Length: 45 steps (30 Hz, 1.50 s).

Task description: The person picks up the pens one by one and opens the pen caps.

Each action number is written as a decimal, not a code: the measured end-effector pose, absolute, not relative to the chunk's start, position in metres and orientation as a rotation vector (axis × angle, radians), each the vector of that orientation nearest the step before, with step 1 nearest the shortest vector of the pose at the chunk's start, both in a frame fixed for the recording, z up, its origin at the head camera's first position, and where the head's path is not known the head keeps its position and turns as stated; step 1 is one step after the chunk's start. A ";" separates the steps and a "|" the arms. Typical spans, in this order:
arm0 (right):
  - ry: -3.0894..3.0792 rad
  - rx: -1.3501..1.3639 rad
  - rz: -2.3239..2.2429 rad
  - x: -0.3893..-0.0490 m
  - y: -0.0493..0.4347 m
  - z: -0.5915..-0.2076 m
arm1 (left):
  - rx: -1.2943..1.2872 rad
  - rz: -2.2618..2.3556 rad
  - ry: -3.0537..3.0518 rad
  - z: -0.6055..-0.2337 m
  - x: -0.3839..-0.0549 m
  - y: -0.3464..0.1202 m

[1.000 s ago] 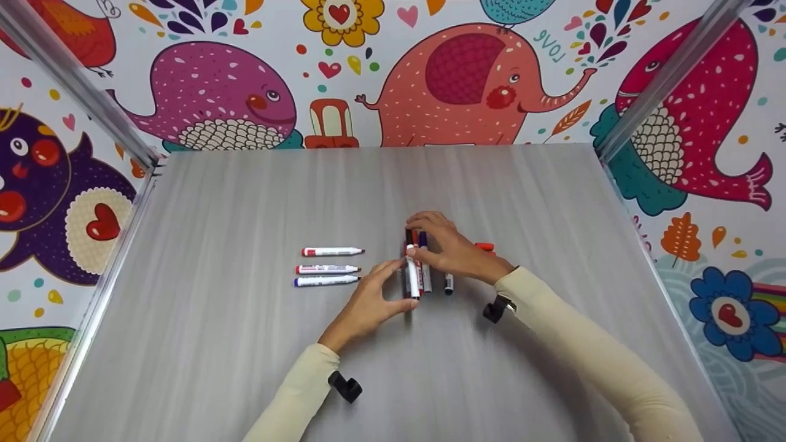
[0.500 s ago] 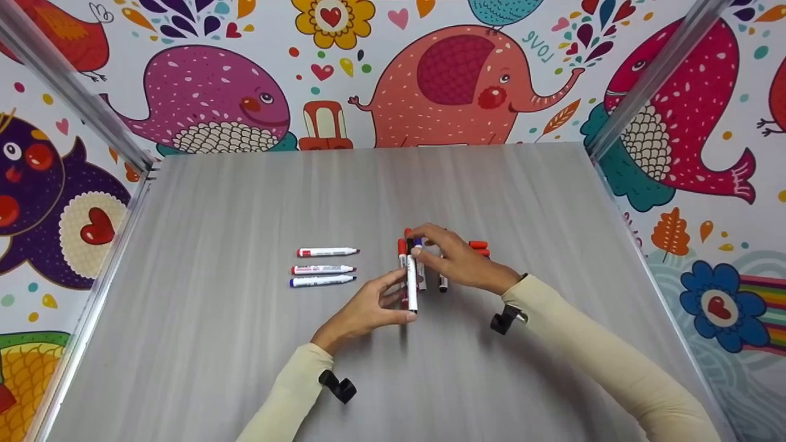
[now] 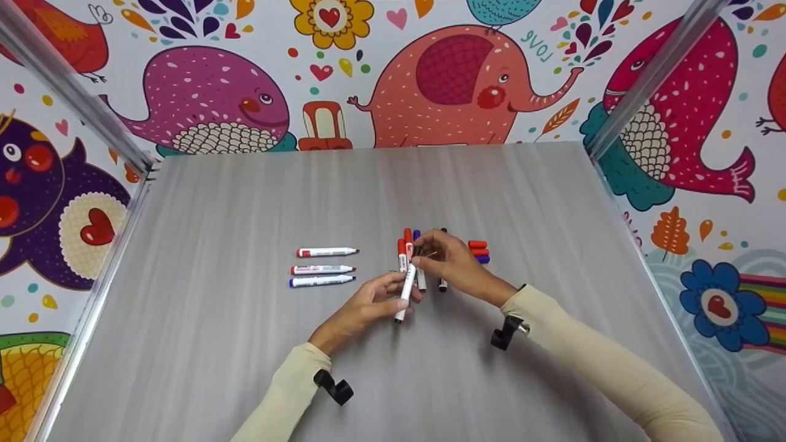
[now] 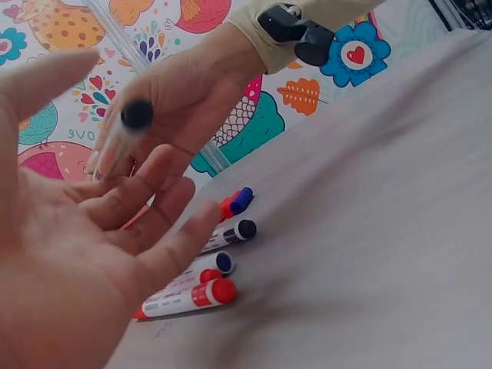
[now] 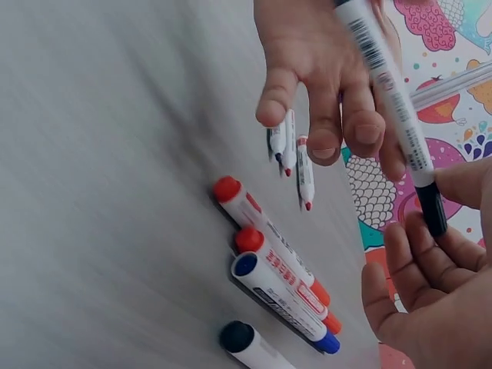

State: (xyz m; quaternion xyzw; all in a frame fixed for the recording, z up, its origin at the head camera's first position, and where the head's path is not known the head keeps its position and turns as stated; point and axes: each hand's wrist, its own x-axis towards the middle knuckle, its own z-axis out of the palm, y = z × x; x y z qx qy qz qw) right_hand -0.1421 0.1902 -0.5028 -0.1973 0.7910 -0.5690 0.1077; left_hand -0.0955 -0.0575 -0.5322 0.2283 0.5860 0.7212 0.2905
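A white marker [image 3: 408,284] with a black cap [image 5: 432,209] is held at a slant, with my right hand [image 3: 457,264] pinching it at the cap end. Its other black end points toward my left hand [image 3: 365,307]. In the left wrist view the fingers of that hand are loosely extended, the thumb standing apart from the marker. Beneath the hands lie several capped markers: two red ones [image 5: 261,231] [image 5: 292,280], a blue one [image 5: 280,304] and a black one [image 3: 443,285], side by side.
To the left, three uncapped markers, two red [image 3: 328,252] [image 3: 323,269] and one blue [image 3: 323,281], lie in a column on the grey table [image 3: 245,202]. Right of my right hand are two red caps [image 3: 478,244] [image 3: 478,252] and a blue cap [image 3: 483,259]. Patterned walls enclose the table.
The black marker has tilted, its lower end swinging left toward my left hand. My right hand has shifted slightly right and down, and the blue cap beside it has come into sight.
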 end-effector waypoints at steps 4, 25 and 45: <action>2.362 -0.615 -1.654 -0.138 0.190 -0.502 | 0.521 1.932 1.635 -0.529 -0.100 -0.057; 2.425 -0.651 -1.510 -0.121 0.199 -0.504 | 0.697 1.415 2.210 -0.508 -0.122 -0.059; 2.404 -0.670 -1.452 -0.115 0.204 -0.514 | 0.925 1.212 2.410 -0.508 -0.127 -0.048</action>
